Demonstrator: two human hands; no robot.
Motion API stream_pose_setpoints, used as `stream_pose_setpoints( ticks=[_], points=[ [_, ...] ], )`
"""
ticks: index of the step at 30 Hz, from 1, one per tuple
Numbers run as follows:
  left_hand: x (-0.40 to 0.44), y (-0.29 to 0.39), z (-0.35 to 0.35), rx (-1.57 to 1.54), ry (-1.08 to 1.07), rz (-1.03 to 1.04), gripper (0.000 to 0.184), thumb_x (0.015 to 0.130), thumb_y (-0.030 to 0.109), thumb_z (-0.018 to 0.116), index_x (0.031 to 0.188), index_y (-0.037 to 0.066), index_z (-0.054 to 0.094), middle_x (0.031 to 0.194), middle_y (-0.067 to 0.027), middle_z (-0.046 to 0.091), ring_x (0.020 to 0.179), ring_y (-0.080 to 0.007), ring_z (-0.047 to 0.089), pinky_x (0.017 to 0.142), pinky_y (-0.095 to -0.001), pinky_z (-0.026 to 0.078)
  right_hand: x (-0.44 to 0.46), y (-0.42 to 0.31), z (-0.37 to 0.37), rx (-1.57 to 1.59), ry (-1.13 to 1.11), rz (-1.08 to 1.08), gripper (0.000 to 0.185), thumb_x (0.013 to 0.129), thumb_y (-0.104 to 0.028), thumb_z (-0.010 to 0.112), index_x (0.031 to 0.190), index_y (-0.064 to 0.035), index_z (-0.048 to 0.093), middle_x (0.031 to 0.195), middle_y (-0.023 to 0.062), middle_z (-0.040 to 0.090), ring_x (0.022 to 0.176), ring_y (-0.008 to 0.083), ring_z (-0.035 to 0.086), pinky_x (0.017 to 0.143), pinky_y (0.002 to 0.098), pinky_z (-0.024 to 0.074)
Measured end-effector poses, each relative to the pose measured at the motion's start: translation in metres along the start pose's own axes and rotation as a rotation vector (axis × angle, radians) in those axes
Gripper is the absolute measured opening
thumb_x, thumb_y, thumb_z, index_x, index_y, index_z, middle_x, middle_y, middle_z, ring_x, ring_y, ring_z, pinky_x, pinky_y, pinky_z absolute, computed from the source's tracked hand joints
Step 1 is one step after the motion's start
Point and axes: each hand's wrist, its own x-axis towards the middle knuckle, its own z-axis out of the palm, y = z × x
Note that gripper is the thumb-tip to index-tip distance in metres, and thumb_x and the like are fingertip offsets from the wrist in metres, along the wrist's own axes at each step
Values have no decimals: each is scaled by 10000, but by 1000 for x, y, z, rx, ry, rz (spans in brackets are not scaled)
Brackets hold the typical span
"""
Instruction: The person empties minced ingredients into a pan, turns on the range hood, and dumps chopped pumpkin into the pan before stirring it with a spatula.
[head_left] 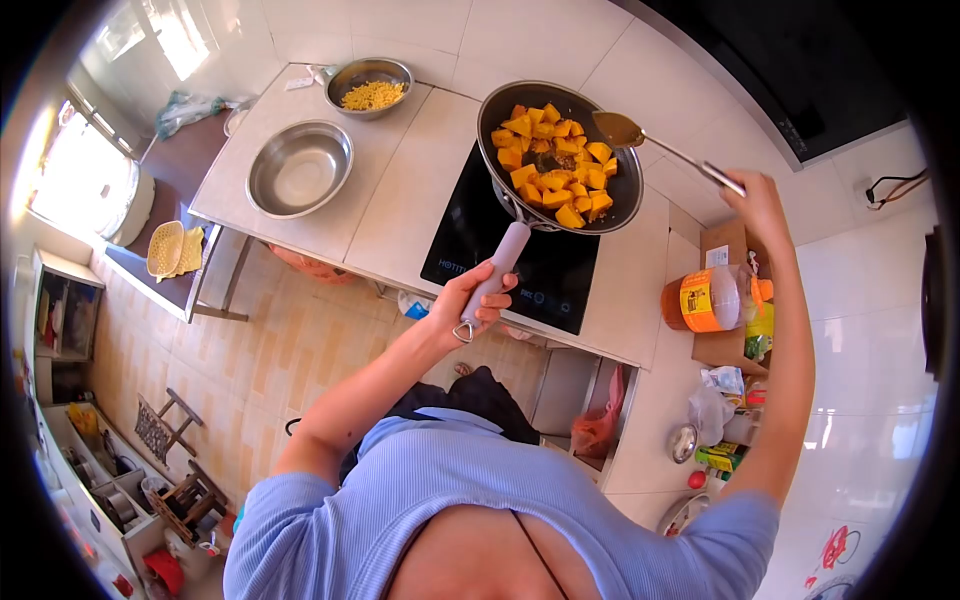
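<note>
My left hand (478,300) is wrapped round the pale purple handle of a dark frying pan (628,205). The pan sits over a black cooktop (500,268), and orange chunks (550,165) fill much of it. To the right, my right hand (757,205) is closed round the metal handle of a spatula (618,129). The spatula's brown head is at the pan's right rim, raised above the chunks.
Left of the pan are an empty steel bowl (300,170) and a smaller bowl (385,68) of yellow kernels. An orange-labelled jar (703,300), a cardboard box (722,242) and packets line the right counter. A dark range hood (800,70) hangs at the upper right.
</note>
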Motion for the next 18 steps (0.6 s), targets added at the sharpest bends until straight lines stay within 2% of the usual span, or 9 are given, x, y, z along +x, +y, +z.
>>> stream_pose_setpoints(
  ticks=[2, 4, 7, 10, 13, 14, 17, 18],
  points=[
    [-1, 0, 1, 0, -1, -2, 330, 908, 201, 451, 1170, 53, 317, 876, -73, 464, 545, -81, 385, 382, -171, 360, 49, 19, 15, -43, -178, 50, 117, 707, -107, 609, 758, -7, 639, 625, 111, 610, 532, 185, 564, 535, 302, 448],
    [-2, 0, 1, 5, -5, 3, 351, 903, 189, 455, 1205, 82, 311, 877, -79, 463, 543, -84, 388, 384, -174, 363, 83, 10, 27, 66, -284, 283, 86, 723, -99, 603, 721, -18, 629, 587, 71, 592, 448, 118, 499, 430, 261, 396],
    [-2, -1, 4, 15, -17, 15, 373, 898, 175, 459, 1234, 120, 306, 879, -84, 463, 542, -87, 394, 386, -177, 366, 132, 16, 45, 405, -486, 377, 76, 732, -95, 600, 742, -26, 631, 560, 36, 559, 408, 70, 436, 369, 227, 328],
    [-3, -2, 6, 17, -25, 27, 359, 894, 166, 462, 1221, 128, 318, 881, -86, 463, 542, -87, 400, 387, -177, 365, 163, 0, 48, 388, -639, 298, 74, 743, -86, 592, 765, -26, 630, 546, 27, 542, 408, 57, 407, 366, 210, 297],
    [-3, -3, 6, 34, -21, 45, 354, 891, 165, 467, 1212, 126, 323, 877, -88, 463, 543, -87, 401, 387, -177, 365, 172, -34, 39, 258, -634, 60, 60, 734, -66, 594, 765, -40, 638, 559, 29, 551, 418, 55, 417, 365, 206, 288],
    [-3, -3, 5, 29, -17, 51, 352, 890, 165, 469, 1208, 125, 324, 877, -90, 464, 543, -87, 401, 387, -177, 366, 166, -52, 30, 141, -596, -4, 125, 707, -41, 609, 822, -17, 650, 600, 56, 576, 477, 102, 481, 407, 244, 357],
    [-2, -2, 4, 21, -17, 48, 346, 889, 166, 473, 1198, 122, 324, 877, -93, 467, 544, -87, 404, 386, -177, 367, 149, -65, 30, -28, -403, -431, 218, 678, -9, 623, 894, 2, 649, 652, 94, 599, 562, 160, 534, 510, 292, 433],
    [-1, -2, 4, 21, -22, 40, 345, 890, 168, 473, 1197, 121, 323, 878, -95, 468, 545, -87, 405, 386, -176, 368, 138, -71, 22, -105, -439, -401, 299, 673, 16, 633, 969, -25, 641, 720, 117, 606, 675, 213, 570, 647, 333, 468]
  ],
)
